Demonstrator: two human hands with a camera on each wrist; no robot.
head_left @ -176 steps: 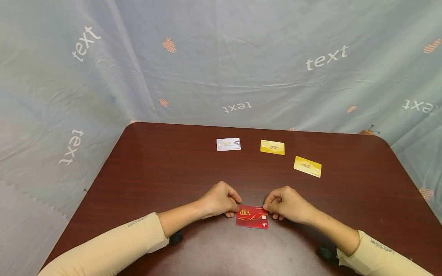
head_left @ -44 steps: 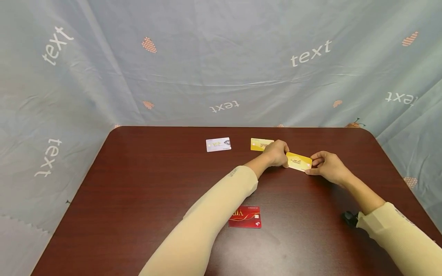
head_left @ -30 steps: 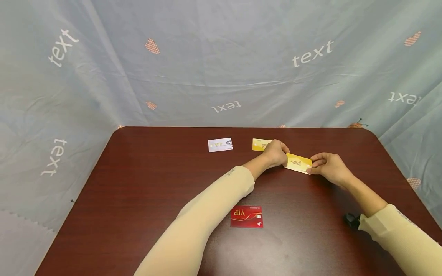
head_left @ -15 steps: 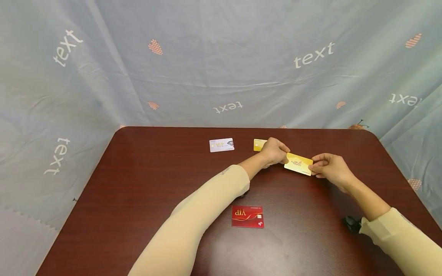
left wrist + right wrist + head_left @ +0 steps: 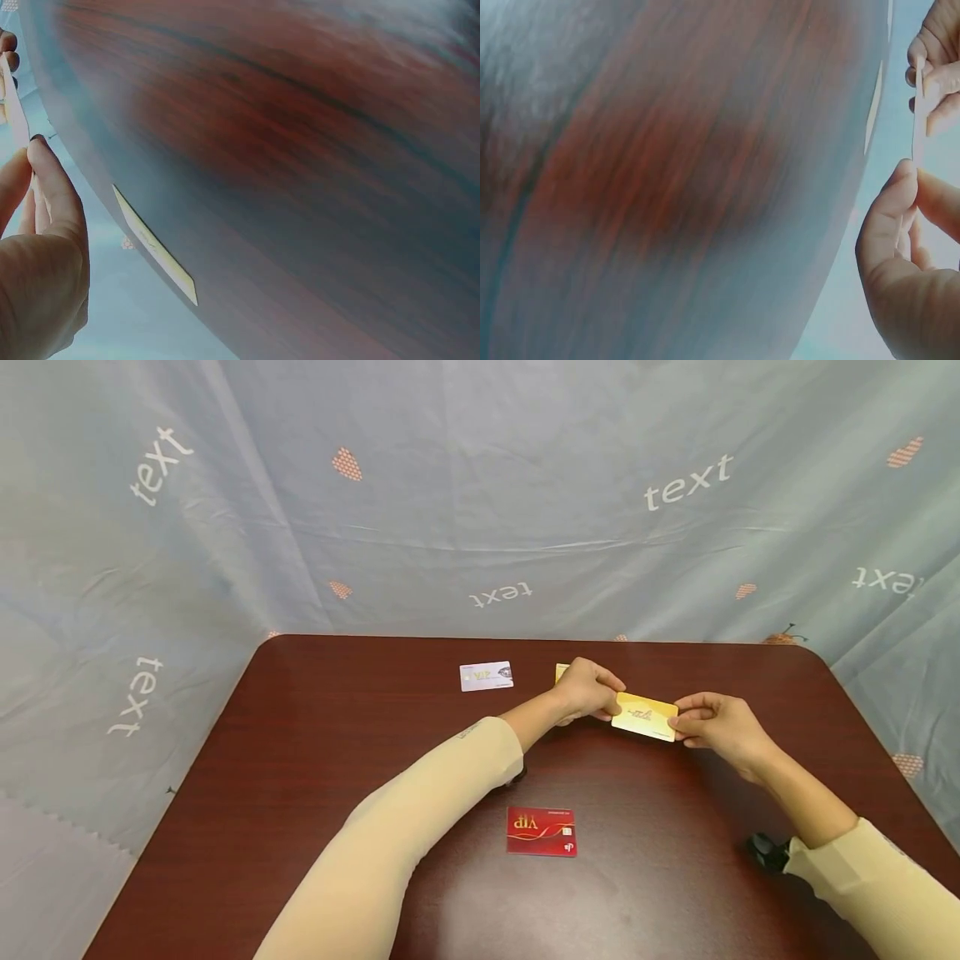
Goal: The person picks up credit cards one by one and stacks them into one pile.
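Note:
Between both hands a yellow card (image 5: 645, 717) is held up, face toward the head camera. My left hand (image 5: 587, 689) pinches its left edge, and my right hand (image 5: 722, 728) pinches the right edge with thumb and fingers. Seen edge-on in the right wrist view, the held card (image 5: 919, 120) spans the gap from one hand to the other. Behind the left hand lies a second yellow card (image 5: 561, 671), mostly hidden in the head view; the left wrist view shows this table card (image 5: 157, 244) flat near the edge.
A silver-white VIP card (image 5: 486, 676) lies at the back of the dark wood table (image 5: 315, 760). Nearer, below the hands, a red VIP card (image 5: 542, 832) lies flat. A grey printed curtain (image 5: 480, 485) hangs behind the table.
Earlier both hands were at the red card; they have since moved to the back right and taken hold of the yellow card. Lately card and hands shift slightly left, covering more of the second yellow card.

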